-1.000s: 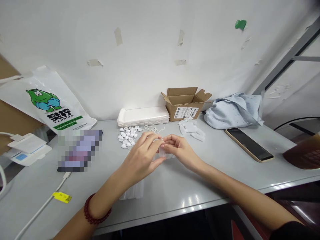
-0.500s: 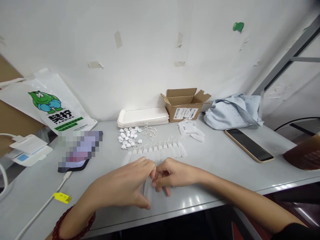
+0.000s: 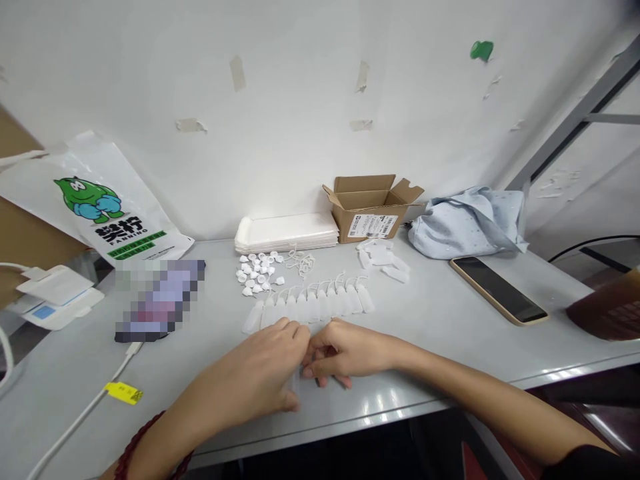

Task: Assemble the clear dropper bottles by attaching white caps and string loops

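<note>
My left hand (image 3: 265, 367) curls over a small translucent plastic bottle (image 3: 294, 381), of which only a faint strip shows below its fingers. Its thumb points down toward the table edge. Against its fingertips, my right hand (image 3: 345, 350) is pinched closed; whatever lies in that pinch is hidden. Just beyond both hands is a row of similar translucent bottles (image 3: 320, 305), several of them with white cords at their tops. Behind the row lie a heap of small white caps (image 3: 257, 270) and a tangle of white cords (image 3: 301, 262). More translucent bottles (image 3: 383, 257) lie loose at the right.
Along the wall stand stacked white trays (image 3: 287, 233), an open cardboard box (image 3: 370, 217) and a pale blue cloth bag (image 3: 465, 223). A phone (image 3: 500, 292) lies right, another phone (image 3: 163, 300) with a cable lies left, near a white printed bag (image 3: 135, 207). A brown cup (image 3: 605, 310) is far right.
My left hand has turned slightly and covers more of the small bottle. The right hand's fingers have shifted a little, still meeting the left ones. The things on the table stay put.
</note>
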A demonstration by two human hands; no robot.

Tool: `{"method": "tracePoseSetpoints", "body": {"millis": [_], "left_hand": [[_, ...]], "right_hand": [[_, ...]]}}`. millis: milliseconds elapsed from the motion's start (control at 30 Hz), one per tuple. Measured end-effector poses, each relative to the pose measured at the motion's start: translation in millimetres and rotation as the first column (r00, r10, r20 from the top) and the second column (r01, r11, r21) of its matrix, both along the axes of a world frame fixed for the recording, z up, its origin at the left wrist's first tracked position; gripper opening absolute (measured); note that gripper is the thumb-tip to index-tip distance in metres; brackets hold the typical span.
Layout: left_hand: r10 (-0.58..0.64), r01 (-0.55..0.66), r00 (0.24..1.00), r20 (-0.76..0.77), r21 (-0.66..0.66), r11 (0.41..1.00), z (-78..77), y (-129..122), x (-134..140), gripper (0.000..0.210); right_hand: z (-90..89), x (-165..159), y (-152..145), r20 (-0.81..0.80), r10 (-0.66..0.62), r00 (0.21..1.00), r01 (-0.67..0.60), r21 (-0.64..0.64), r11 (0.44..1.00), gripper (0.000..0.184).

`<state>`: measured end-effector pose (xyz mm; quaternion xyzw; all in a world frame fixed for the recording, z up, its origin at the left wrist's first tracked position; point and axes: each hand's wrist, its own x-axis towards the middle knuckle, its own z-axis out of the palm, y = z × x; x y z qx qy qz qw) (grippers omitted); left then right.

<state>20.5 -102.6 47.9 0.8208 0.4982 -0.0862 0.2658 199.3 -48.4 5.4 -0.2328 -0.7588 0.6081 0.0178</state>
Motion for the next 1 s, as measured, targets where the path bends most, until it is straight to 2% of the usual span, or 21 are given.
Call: {"method": "tracePoseSetpoints", "body": {"millis": [300, 467, 633, 833, 1000], "left_hand": [[0.007, -0.007, 1.0, -0.013, -0.001, 1.0, 0.7, 0.6, 0.2, 0.025], [0.047, -0.045, 0.994, 0.103, -0.018, 0.999, 7.6, 3.9, -17.0, 0.02], [0.114, -0.114, 0.992, 0.045, 0.001, 0.993, 12.6, 10.2, -31.2, 0.018], [0.042, -0.042, 0.999, 0.005, 0.001, 0.999, 5.1, 6.5, -22.4, 0.027], [-0.03, 0.03, 0.999, -0.011, 0.068, 0.997, -3.1, -0.6, -13.9, 0.017]], "right_hand": [[-0.3, -0.7, 0.0, 0.021, 0.015, 1.0, -0.015, 0.003, 1.0, 0.015], [-2.4, -0.2, -0.1, 0.026, 0.021, 0.999, -0.022, 0.02, 1.0, 0.016], [-1.5, 0.2, -0.9, 0.029, 0.029, 0.999, -0.03, 0.007, 1.0, 0.015], [0.4, -0.6, -0.7, 0.033, 0.025, 0.999, -0.025, 0.003, 1.0, 0.015], [0.5, -1.0, -0.4, 0.043, 0.016, 0.999, -0.016, -0.007, 1.0, 0.016]]}}
